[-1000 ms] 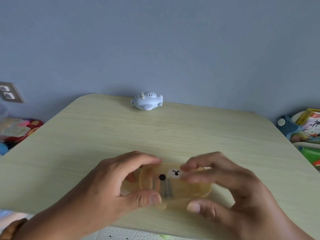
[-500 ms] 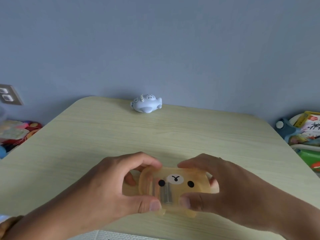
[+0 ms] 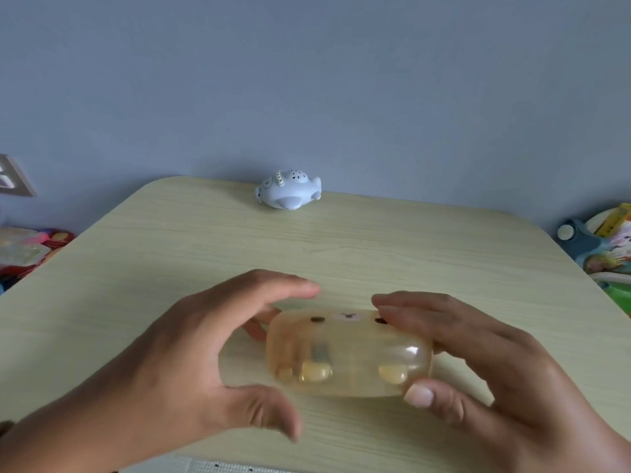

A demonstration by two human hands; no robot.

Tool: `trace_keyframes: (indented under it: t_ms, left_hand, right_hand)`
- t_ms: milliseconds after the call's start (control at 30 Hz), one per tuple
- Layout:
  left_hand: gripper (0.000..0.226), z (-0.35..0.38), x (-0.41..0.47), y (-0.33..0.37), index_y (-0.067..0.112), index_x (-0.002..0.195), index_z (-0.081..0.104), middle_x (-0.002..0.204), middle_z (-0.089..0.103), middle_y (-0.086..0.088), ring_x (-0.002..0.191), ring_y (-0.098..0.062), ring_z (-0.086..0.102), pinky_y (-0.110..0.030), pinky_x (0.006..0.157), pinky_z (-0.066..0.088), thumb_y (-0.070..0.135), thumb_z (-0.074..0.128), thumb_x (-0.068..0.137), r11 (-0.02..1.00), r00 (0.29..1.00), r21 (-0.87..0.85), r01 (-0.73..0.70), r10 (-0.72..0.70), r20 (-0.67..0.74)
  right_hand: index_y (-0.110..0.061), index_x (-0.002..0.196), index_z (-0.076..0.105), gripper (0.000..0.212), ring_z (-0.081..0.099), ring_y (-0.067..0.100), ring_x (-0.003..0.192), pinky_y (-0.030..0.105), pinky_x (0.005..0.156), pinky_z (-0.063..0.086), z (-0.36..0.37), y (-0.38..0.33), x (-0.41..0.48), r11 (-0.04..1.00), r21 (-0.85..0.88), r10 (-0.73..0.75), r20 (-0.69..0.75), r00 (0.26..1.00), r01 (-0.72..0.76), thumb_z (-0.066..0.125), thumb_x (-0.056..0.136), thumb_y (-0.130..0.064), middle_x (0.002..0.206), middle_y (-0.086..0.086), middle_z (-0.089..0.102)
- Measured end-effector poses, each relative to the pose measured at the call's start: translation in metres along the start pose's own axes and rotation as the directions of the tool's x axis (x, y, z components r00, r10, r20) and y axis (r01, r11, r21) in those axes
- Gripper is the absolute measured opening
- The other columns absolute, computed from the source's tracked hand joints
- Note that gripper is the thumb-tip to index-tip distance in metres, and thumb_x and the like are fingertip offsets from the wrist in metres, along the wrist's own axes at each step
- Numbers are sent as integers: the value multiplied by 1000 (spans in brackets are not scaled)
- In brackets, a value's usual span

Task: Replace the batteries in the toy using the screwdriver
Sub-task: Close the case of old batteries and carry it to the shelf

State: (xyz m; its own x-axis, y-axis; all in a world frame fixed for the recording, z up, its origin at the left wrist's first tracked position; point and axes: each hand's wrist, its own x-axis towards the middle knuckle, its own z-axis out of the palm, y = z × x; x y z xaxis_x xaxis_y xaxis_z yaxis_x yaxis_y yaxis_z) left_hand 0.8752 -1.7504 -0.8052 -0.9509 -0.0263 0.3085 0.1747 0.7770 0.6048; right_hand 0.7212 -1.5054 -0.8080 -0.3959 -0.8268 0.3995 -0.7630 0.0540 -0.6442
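A translucent amber case with a bear face (image 3: 348, 353) is held just above the near part of the pale wooden table (image 3: 409, 254). Blurred small items show through its wall; I cannot tell what they are. My right hand (image 3: 478, 370) grips its right end between thumb and fingers. My left hand (image 3: 205, 356) curves around the left end, thumb off the case and motion-blurred, fingers behind it. A small light-blue whale-shaped toy (image 3: 288, 194) sits at the table's far edge. No screwdriver shows.
A blue-grey wall rises behind the table. A wall socket (image 3: 13, 179) is at far left. Colourful toys and packets (image 3: 30, 250) lie left of the table. More toys and books (image 3: 604, 247) are stacked off the right edge.
The case has turned so the bear face now points up and away. My left thumb has come off the case and swung down. My right hand has shifted to the case's right end.
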Motion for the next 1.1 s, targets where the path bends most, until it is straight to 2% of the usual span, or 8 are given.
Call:
trace_keyframes:
  t_ms: [100,267,533,733,867,967,1000,1100]
  left_hand:
    - [71,2,3,4,42,127,59,124,62,33,109,11,63,-2,89,43,73,74,64,999,1000,44,-17,17,-14]
    - [50,9,4,5,44,120,62,109,67,36,98,14,66,0,75,45,67,69,76,999,996,32,22,-18,-91]
    - [51,13,6,4,39,120,65,111,68,32,97,14,67,-4,77,48,68,66,78,999,996,20,40,-39,-83]
    - [43,20,7,6,39,114,63,104,66,31,87,13,66,-5,70,48,63,66,78,994,991,108,32,-17,-132]
    - [45,13,12,-1,42,116,62,105,67,31,87,9,69,-12,70,54,64,67,78,999,992,50,9,-3,-130]
    - [46,6,15,-11,46,117,62,110,69,28,90,3,72,-20,69,61,61,72,74,999,990,-32,16,-21,-139]
    - [47,3,16,-15,47,116,64,111,71,24,90,0,73,-23,70,63,60,75,72,996,987,-85,31,-44,-153]
    - [52,0,17,-23,44,111,69,111,75,9,86,-11,76,-35,71,65,55,84,63,936,973,-336,101,-164,-162]
  right_hand:
    - [-35,131,62,47,67,8,114,15,83,55,5,-2,1,995,59,84,-1,996,-84,61,88,-54,131,-14,64]
    - [-46,135,51,76,66,-1,108,19,86,51,5,-13,10,983,-158,99,26,995,-94,63,69,-81,128,-28,61]
    - [-40,116,69,54,67,-11,96,10,82,51,10,-16,20,990,-130,56,-24,998,-58,77,67,-62,105,-32,70]
    - [-28,107,77,46,64,-20,84,-10,62,34,12,-23,18,978,-187,77,-63,995,-88,79,67,-49,95,-26,74]
    - [-35,110,74,48,67,-15,93,-1,77,45,11,-13,23,978,-196,68,-28,997,-72,79,68,-57,99,-29,72]
    - [-51,101,73,69,65,-19,95,15,97,49,6,8,33,953,-120,286,64,956,-277,66,46,-93,102,-38,70]
    - [-56,108,67,73,65,-16,102,17,98,49,2,18,28,942,-121,319,46,947,-312,56,50,-98,112,-38,67]
    - [-65,125,45,64,63,6,116,28,94,51,-5,32,1,814,-367,369,-272,889,-451,42,68,-94,131,-31,55]
